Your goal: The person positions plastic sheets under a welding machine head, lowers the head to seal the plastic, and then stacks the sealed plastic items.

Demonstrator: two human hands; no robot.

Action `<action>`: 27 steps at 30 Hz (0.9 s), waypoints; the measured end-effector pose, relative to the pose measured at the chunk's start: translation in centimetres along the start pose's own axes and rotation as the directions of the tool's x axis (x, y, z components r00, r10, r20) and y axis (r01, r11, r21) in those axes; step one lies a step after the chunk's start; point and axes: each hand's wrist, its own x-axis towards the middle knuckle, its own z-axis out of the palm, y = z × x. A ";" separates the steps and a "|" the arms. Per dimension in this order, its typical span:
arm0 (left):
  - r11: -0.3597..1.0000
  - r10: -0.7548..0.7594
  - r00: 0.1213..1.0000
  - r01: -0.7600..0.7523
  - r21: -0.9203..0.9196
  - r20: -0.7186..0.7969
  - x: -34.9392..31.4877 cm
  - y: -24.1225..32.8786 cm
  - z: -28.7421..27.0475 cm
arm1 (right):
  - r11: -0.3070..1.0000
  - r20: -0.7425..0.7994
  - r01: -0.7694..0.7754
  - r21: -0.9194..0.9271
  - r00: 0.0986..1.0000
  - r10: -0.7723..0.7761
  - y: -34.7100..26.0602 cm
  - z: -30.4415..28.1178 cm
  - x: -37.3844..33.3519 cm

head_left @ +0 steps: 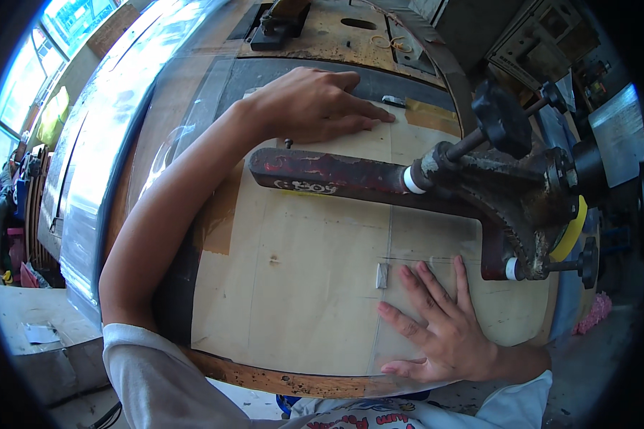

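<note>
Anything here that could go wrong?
1. The right hand is spread close beside a small grey block on the pale sheet; a slip might knock the block out of place.
2. The left hand reaches past the free end of the heavy metal arm; pulling back carelessly might bump wrist or forearm on it.
3. Another small piece lies near the left fingertips and could get nudged.

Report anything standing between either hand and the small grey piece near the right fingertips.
The machine's dark arm crosses over the pale sheet between the left hand and the small grey piece. Nothing visible separates that piece from the right hand.
</note>
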 end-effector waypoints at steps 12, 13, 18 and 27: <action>1.000 0.020 0.999 -0.021 0.014 0.041 0.0 0.0 -0.3 | 0.992 -0.094 0.036 0.123 0.995 -0.024 -0.1 -0.2 -0.2; 1.000 0.015 0.999 -0.016 0.011 0.039 0.0 0.0 -0.2 | 0.992 -0.097 0.038 0.124 0.995 -0.026 0.0 -0.2 -0.1; 0.999 0.031 0.999 -0.031 0.017 0.026 0.3 -0.1 -0.1 | 0.990 -0.101 0.036 0.138 0.995 -0.022 0.1 -0.3 -0.2; 0.998 -0.056 0.994 0.055 0.009 0.097 0.6 0.8 -0.5 | 0.992 -0.111 0.033 0.122 0.994 -0.019 0.2 -0.4 -0.3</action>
